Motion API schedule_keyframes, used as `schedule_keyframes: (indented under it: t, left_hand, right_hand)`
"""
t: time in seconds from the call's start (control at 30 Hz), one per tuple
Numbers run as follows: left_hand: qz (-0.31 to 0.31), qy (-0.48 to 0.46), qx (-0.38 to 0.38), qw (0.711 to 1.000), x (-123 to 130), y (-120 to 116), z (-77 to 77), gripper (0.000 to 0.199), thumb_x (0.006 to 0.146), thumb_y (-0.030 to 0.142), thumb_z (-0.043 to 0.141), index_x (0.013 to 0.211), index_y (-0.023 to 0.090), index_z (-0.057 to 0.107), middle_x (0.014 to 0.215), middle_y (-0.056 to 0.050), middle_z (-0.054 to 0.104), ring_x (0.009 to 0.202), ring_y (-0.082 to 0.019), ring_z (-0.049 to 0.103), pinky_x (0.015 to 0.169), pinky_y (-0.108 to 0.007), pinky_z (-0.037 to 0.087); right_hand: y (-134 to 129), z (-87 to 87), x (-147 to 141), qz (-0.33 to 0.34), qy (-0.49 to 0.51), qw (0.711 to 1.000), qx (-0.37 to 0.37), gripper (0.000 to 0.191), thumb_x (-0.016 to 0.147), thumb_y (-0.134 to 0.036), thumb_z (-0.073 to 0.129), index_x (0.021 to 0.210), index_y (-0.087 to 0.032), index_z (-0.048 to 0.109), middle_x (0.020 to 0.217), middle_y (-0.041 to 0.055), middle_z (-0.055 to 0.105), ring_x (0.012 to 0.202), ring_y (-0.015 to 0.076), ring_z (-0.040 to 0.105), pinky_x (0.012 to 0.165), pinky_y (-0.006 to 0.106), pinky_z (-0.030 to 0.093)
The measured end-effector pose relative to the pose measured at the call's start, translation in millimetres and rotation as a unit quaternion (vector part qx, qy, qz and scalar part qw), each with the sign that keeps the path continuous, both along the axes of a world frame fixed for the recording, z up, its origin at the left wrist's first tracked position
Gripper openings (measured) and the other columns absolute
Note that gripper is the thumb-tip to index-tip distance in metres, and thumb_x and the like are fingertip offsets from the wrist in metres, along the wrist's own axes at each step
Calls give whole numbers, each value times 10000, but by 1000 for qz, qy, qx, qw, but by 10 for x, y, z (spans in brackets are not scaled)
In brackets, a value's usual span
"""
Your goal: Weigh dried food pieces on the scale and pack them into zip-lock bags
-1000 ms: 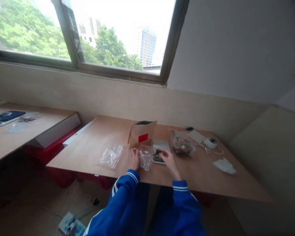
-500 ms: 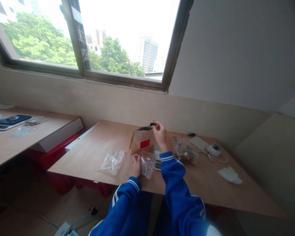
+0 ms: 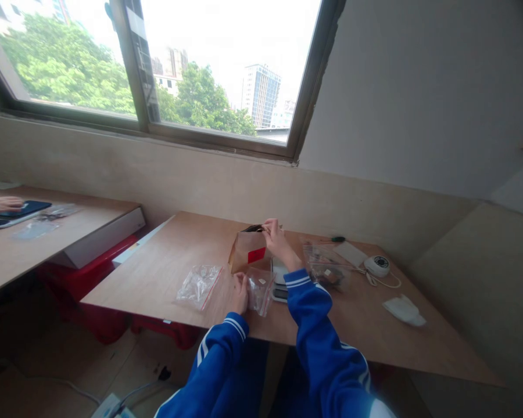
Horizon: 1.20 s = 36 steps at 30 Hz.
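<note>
A brown paper bag with a red label stands upright on the table, its dark mouth facing up. My right hand is at the right side of that mouth, fingers pinched together; what is between them is too small to make out. Low in front of the bag, my left hand has its fingers curled, beside a clear zip bag with a small white label. Whatever these fingers grip is hidden. A small white scale lies partly covered behind my right forearm.
Another clear zip bag lies to the left. Right of the scale are filled plastic bags, a white dome camera with a cable and a crumpled white wrapper. Another person's hand is over the left table.
My right hand has moved slightly left and down at the paper bag's mouth; the dark piece at its fingertips no longer shows. Another person's hand has appeared at the left table.
</note>
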<state>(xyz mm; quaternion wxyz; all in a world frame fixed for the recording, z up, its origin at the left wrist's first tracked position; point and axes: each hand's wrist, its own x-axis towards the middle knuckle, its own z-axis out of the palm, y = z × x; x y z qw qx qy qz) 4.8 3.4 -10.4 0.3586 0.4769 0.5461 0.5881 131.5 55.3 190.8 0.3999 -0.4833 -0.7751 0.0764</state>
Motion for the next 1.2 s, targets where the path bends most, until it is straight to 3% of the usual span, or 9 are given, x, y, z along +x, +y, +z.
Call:
schedule_keyframes:
  t: [0.3, 0.47, 0.6, 0.77, 0.87, 0.97, 1.03, 1.2]
  left_hand:
    - [-33, -52, 8, 998, 4, -42, 78, 243, 865, 455, 401, 900, 218, 439, 873, -35, 520, 865, -194, 557, 866, -395, 451]
    - [-37, -65, 3, 997, 5, -51, 99, 246, 854, 464, 413, 883, 222, 445, 843, -29, 511, 855, -206, 555, 895, -423, 432]
    - [-33, -62, 4, 998, 3, -66, 107, 247, 859, 470, 418, 896, 228, 455, 869, -35, 525, 886, -213, 560, 906, -432, 432]
    - [-24, -59, 9, 998, 9, -43, 64, 256, 860, 478, 420, 895, 227, 453, 881, -38, 526, 899, -206, 557, 915, -418, 431]
    - [-24, -58, 6, 998, 13, -15, 15, 261, 862, 481, 406, 885, 223, 440, 863, -28, 515, 879, -197, 555, 904, -410, 434]
    - [-23, -59, 0, 998, 14, -8, -5, 258, 870, 476, 391, 892, 222, 433, 856, -23, 513, 867, -192, 558, 902, -409, 433]
    - [-20, -61, -4, 998, 15, -17, 11, 259, 873, 475, 387, 905, 221, 428, 867, -26, 513, 880, -192, 560, 906, -406, 432]
    - [-8, -68, 4, 998, 39, -98, 129, 259, 878, 470, 374, 929, 220, 417, 886, -27, 504, 924, -187, 555, 907, -382, 439]
  right_hand:
    - [-10, 62, 30, 83, 60, 994, -39, 186, 876, -211, 482, 935, -217, 659, 1023, 56, 690, 975, 189, 631, 873, 333, 467]
    - [-2, 153, 80, 61, 101, 993, 2, 252, 886, -268, 484, 1080, -252, 643, 1081, 31, 688, 968, 186, 641, 861, 328, 482]
    - [125, 104, 1, 45, 111, 992, 40, 297, 906, -298, 454, 1162, -252, 598, 1153, 38, 658, 1040, 179, 614, 897, 331, 469]
    - [180, -42, -115, 28, 39, 998, 38, 305, 935, -318, 400, 1147, -247, 608, 1205, 56, 631, 1186, 202, 519, 1029, 422, 342]
    - [17, -119, -42, -19, 80, 994, 77, 356, 943, -350, 364, 1230, -236, 540, 1335, 79, 525, 1297, 206, 396, 1080, 459, 250]
    - [-247, -280, 151, -72, 168, 979, 93, 391, 940, -378, 325, 1209, -188, 535, 1308, 122, 529, 1248, 198, 442, 1054, 423, 304]
    - [-443, -476, 274, -127, 227, 963, 67, 398, 919, -420, 344, 1133, -166, 562, 1200, 136, 587, 1152, 213, 513, 1003, 418, 362]
    - [-870, -1117, 258, -220, 338, 909, -108, 445, 806, -542, 498, 1071, -186, 536, 1137, 136, 603, 1068, 249, 565, 922, 404, 435]
